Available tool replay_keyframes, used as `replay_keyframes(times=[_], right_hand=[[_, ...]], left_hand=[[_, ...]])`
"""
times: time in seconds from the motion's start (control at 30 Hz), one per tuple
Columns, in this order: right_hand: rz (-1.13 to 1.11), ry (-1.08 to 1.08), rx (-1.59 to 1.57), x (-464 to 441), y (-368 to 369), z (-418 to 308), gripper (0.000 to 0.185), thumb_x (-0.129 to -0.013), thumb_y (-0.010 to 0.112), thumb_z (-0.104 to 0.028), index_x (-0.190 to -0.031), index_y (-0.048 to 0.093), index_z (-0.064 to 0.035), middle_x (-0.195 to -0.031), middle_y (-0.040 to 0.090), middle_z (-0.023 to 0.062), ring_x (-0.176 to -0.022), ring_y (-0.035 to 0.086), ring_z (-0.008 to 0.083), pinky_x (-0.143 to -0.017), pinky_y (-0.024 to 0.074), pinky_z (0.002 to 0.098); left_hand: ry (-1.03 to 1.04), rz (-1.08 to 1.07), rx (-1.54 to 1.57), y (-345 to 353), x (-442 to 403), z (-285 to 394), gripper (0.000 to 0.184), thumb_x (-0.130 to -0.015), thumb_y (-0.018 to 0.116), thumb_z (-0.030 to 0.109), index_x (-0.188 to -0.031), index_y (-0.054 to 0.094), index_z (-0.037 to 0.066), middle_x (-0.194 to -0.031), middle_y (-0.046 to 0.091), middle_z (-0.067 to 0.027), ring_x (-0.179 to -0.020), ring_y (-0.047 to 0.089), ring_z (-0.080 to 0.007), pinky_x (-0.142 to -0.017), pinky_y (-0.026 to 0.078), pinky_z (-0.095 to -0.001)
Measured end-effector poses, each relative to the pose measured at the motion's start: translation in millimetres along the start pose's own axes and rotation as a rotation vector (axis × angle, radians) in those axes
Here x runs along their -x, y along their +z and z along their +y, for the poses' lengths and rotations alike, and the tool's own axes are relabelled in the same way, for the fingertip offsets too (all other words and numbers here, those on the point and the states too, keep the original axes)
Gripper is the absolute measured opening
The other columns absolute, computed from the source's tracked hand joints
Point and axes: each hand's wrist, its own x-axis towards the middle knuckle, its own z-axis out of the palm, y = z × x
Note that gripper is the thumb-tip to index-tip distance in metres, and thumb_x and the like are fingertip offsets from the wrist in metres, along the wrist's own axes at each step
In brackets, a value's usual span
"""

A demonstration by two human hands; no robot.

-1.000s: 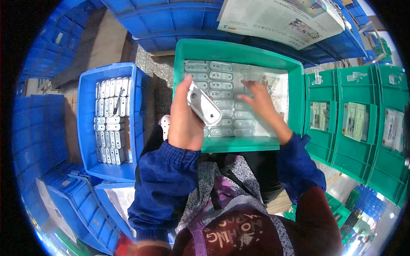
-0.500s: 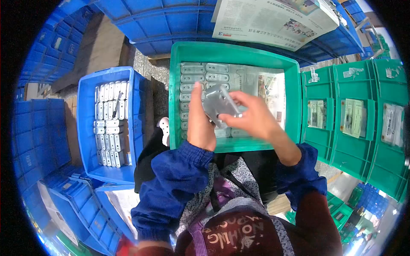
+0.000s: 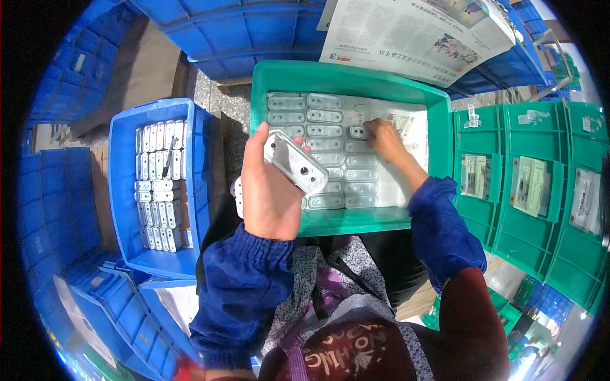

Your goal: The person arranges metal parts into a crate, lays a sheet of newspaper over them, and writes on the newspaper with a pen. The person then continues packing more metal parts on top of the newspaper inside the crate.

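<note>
My left hand (image 3: 272,206) holds a silver oblong metal housing (image 3: 296,161) with rounded ends and dark holes, tilted above the green crate (image 3: 349,223). The thumb lies along its left side and fingertips show at its far edge. Inside the crate, my right hand (image 3: 389,145) has its fingers closed on the right end of another metal housing (image 3: 358,132), at the top of the third column. Rows of similar metal housings (image 3: 325,131) lie flat beside it on newspaper. The right fingertips are partly hidden.
At left stands a blue crate (image 3: 117,184) with several metal housings and a dark pen-like item (image 3: 169,156) on top. Green crates (image 3: 480,130) with labels line the right. Newspaper (image 3: 406,41) lies over a blue crate at the back.
My right hand has left the housing near my left hand and moved right, down into the green crate, with another housing. My left hand has moved left and turned its housing holes-up.
</note>
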Motion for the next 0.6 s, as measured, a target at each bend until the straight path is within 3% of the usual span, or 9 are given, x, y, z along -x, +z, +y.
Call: replay_keyframes(times=[0.3, 0.5, 0.6], right_hand=[[-0.076, -0.057, 0.022, -12.1, -2.8, 1.7, 0.041, -0.067, 0.064, -0.009, -0.107, 0.059, -0.0024, -0.107, 0.057, 0.0183, -0.095, 0.056, 0.0352, -0.081, 0.0461, 0.0401], [0.06, -0.047, 0.002, -26.2, -10.5, 4.6, 0.047, -0.063, 0.07, -0.004, -0.109, 0.058, -0.0018, -0.103, 0.056, 0.0166, -0.089, 0.057, 0.0343, -0.077, 0.0474, 0.0381], [-0.022, 0.046, -0.038, -31.6, -9.8, -1.0, 0.047, -0.064, 0.07, -0.005, -0.11, 0.058, -0.004, -0.104, 0.056, 0.0149, -0.091, 0.057, 0.034, -0.078, 0.0469, 0.0377]], left_hand=[[-0.008, 0.009, -0.022, -2.1, -0.8, 0.3, 0.036, -0.088, 0.049, 0.038, -0.105, 0.055, 0.007, -0.096, 0.056, -0.0072, -0.091, 0.052, -0.0219, -0.086, 0.041, -0.0354], [-0.037, -0.002, -0.035, -2.9, -0.8, -0.9, 0.038, -0.087, 0.05, 0.04, -0.105, 0.054, 0.007, -0.096, 0.057, -0.007, -0.091, 0.053, -0.0222, -0.086, 0.041, -0.0358], [-0.025, 0.003, -0.044, -3.6, 0.2, 0.0, 0.038, -0.086, 0.051, 0.04, -0.105, 0.055, 0.007, -0.096, 0.057, -0.0073, -0.091, 0.053, -0.0221, -0.085, 0.042, -0.0361]])
